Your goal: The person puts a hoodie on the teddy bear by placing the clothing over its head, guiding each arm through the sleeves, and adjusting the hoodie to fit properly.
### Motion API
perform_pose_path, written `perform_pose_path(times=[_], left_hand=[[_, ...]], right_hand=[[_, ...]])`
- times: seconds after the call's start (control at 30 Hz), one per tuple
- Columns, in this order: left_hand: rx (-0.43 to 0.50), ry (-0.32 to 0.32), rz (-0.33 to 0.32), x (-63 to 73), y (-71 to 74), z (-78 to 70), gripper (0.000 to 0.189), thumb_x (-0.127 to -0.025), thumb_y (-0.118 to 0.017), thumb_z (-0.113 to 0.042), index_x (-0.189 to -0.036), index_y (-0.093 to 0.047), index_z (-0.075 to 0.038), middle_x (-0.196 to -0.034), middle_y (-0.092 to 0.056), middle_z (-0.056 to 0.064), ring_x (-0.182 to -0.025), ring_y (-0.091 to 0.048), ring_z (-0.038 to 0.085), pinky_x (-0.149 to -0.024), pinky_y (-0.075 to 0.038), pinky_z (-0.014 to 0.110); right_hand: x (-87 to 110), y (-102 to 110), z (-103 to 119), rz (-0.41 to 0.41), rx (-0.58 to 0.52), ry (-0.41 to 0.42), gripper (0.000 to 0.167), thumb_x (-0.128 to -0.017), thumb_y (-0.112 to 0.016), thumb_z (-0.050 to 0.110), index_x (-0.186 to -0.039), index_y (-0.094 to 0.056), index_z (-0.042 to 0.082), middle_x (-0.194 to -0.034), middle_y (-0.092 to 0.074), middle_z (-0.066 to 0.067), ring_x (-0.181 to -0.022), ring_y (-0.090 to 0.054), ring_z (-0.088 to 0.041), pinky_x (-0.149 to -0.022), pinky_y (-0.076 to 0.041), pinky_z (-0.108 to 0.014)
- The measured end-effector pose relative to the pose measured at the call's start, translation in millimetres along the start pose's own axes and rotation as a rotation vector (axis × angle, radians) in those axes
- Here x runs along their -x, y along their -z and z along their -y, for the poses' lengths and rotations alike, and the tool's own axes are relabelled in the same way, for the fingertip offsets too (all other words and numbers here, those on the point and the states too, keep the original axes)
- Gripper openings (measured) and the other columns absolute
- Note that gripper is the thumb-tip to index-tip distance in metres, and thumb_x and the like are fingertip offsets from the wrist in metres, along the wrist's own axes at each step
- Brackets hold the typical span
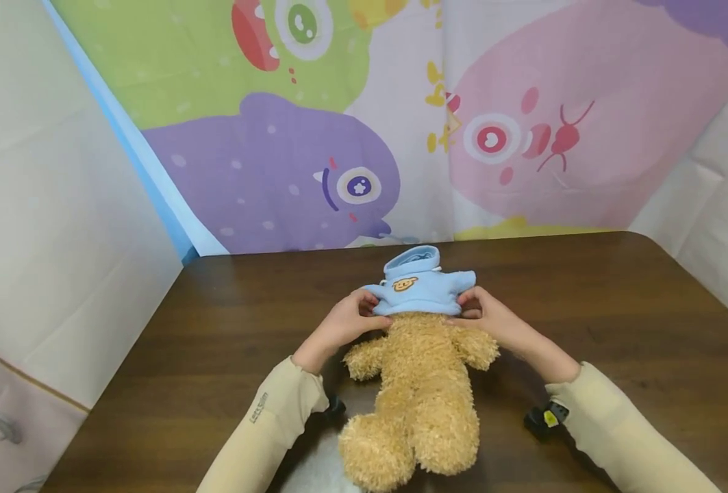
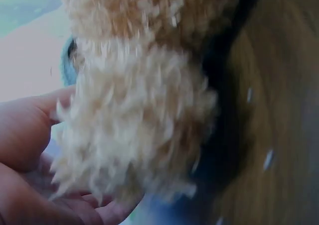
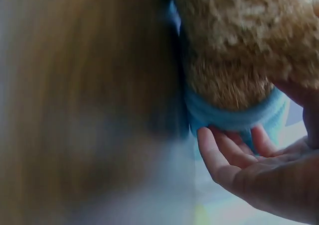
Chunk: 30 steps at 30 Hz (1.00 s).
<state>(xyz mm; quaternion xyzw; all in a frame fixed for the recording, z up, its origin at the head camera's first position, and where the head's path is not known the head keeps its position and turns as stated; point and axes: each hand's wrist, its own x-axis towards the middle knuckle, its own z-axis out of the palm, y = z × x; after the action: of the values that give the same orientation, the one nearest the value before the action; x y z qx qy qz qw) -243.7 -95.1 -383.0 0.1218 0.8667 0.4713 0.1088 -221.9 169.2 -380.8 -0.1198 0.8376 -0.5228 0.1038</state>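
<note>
A tan plush bear (image 1: 425, 370) lies on the table, its legs toward me. Pulled over its head is a small blue sweater (image 1: 422, 291) with a bear patch on the front; the head is hidden inside. My left hand (image 1: 348, 318) grips the sweater's hem at the left side, thumb by the bear's neck. At the right side, my right hand (image 1: 493, 318) holds the hem with curled fingers. In the right wrist view the blue hem (image 3: 234, 116) rings the fur above my fingertips. A furry arm (image 2: 129, 125) covers part of my left hand in the left wrist view.
The brown wooden table (image 1: 246, 294) extends on both sides of the bear. A cartoon-print curtain (image 1: 277, 171) hangs behind its far edge, with pale sheets at left and right. Dark wrist devices (image 1: 542, 421) sit under the sleeves.
</note>
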Motion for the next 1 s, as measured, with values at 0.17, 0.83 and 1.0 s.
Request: perform_pose_path(times=[0.17,0.83,1.0], left_hand=[[0.160,-0.014,0.097,-1.6,-6.0,2.0,0.053,-0.079,-0.070,-0.017,-0.122,-0.041,-0.005,-0.112,-0.048,0.011,-0.094,-0.048,0.020,-0.072,-0.042,0.030],[0.071,0.075,-0.090,-1.0,-25.6,0.2,0.054,-0.080,-0.069,-0.031,-0.118,-0.043,-0.004,-0.108,-0.050,0.012,-0.091,-0.046,0.022,-0.074,-0.039,0.033],[0.133,0.114,-0.066,3.0,-24.9,0.0,0.049,-0.077,-0.071,-0.034,-0.101,-0.045,0.000,-0.091,-0.046,0.010,-0.079,-0.043,0.018,-0.065,-0.036,0.029]], right_hand=[[-1.2,-3,1,-0.003,-0.044,-0.032,0.054,-0.083,-0.065,0.021,-0.117,-0.030,-0.003,-0.122,-0.046,-0.025,-0.119,-0.042,-0.035,-0.090,-0.038,-0.035],[-0.4,-1,0,0.010,0.260,0.064,0.030,-0.088,-0.056,0.020,-0.101,-0.037,0.001,-0.088,-0.067,-0.014,-0.077,-0.056,-0.015,-0.069,-0.041,-0.028],[1.5,-5,-3,0.053,0.094,0.013,0.029,-0.088,-0.054,0.016,-0.100,-0.035,-0.002,-0.083,-0.063,-0.013,-0.065,-0.055,-0.012,-0.060,-0.044,-0.027]])
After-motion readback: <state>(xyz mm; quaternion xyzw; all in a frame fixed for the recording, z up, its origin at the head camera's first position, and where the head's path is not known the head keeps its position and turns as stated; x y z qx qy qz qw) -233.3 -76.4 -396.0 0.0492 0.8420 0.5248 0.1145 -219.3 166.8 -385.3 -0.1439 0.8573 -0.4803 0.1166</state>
